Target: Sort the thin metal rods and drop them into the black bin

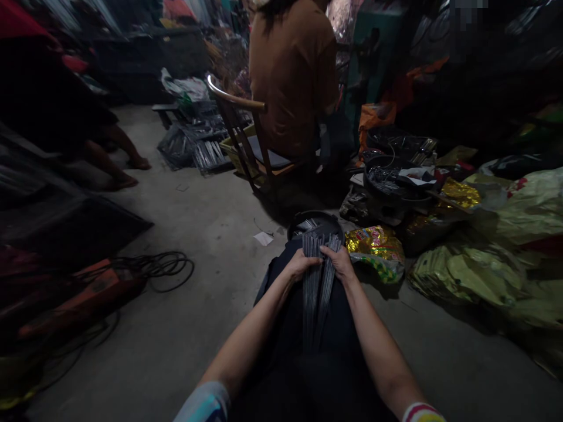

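Over my dark-clothed lap, my left hand [303,264] is closed round a bundle of thin grey metal rods [311,299]. My right hand [338,261] grips a second, slimmer bundle of rods [326,287], tilted a little against the first. Both thumbs lie across the rods near their upper ends, and the two hands almost meet. The lower ends of the bundles reach down onto my lap and fade into shadow. Just beyond my hands stands a round black basin [294,221] with more rods in it. What exactly the rods are is hard to tell in the dim light.
A person in a brown shirt [294,76] sits ahead on a wooden chair [240,102]. Gold plastic packaging [373,246] and pale sacks [470,272] lie to the right. Coiled black cable [176,272] is on the floor left. Another person's legs [105,158] show farther back.
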Demonstrator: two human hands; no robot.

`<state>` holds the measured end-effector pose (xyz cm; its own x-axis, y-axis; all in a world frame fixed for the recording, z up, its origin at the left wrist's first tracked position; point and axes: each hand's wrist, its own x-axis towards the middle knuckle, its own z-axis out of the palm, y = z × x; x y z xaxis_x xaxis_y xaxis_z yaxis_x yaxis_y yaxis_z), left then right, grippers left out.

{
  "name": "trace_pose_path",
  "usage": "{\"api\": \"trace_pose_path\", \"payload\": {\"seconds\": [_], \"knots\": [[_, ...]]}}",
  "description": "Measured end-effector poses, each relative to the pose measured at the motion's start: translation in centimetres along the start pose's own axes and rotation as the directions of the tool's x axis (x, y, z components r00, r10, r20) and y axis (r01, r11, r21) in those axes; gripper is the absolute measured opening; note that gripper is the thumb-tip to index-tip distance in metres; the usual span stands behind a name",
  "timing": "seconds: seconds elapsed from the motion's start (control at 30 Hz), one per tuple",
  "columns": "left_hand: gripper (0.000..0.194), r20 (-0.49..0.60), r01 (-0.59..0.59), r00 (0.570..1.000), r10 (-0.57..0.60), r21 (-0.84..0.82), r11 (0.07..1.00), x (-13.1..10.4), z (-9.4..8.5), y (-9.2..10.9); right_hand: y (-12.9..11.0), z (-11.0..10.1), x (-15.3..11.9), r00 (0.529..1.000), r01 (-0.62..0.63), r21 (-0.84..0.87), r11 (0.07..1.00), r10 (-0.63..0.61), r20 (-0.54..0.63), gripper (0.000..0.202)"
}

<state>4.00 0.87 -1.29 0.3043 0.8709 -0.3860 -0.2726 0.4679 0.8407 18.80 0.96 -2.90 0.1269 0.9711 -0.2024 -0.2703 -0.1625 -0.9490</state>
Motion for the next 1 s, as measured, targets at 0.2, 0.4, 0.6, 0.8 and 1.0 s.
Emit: {"api": "trace_pose_path", "payload": {"seconds": [0.2, 0.4, 0.6, 0.8, 1.0], "knots": [[0.042, -0.004, -0.013, 1.0, 0.013, -0.011, 1.0, -0.3, 0.1, 0.38, 0.1, -0.1, -0.05, 1.0, -0.011, 0.027, 1.0, 0.011, -0.003, 0.031], [0.044, 0.006, -0.048, 0.999, 0.048, 0.016, 0.999, 0.06, -0.15, 0.09, -0.11, 0.28, -0.26, 1.0, 0.007, 0.044, 0.999, -0.007, -0.007, 0.034], [0.049, 0.024, -0.059, 0.998, 0.059, 0.008, 0.998, 0.11, -0.07, 0.0, -0.01, -0.04, 0.14, 0.999, -0.023, -0.003, 1.0, 0.023, 0.025, 0.034], [0.032, 0.028, 0.03, 0.999, -0.03, -0.023, 0.999, -0.14, -0.45, 0.2, -0.38, -0.04, -0.06, 0.996, -0.086, 0.096, 0.992, 0.088, -0.018, 0.026], [0.027, 0.044, 0.013, 0.999, -0.013, -0.005, 1.0, -0.12, -0.74, 0.2, -0.47, -0.02, -0.41, 0.996, -0.079, 0.091, 0.993, 0.083, -0.037, 0.023]]}}
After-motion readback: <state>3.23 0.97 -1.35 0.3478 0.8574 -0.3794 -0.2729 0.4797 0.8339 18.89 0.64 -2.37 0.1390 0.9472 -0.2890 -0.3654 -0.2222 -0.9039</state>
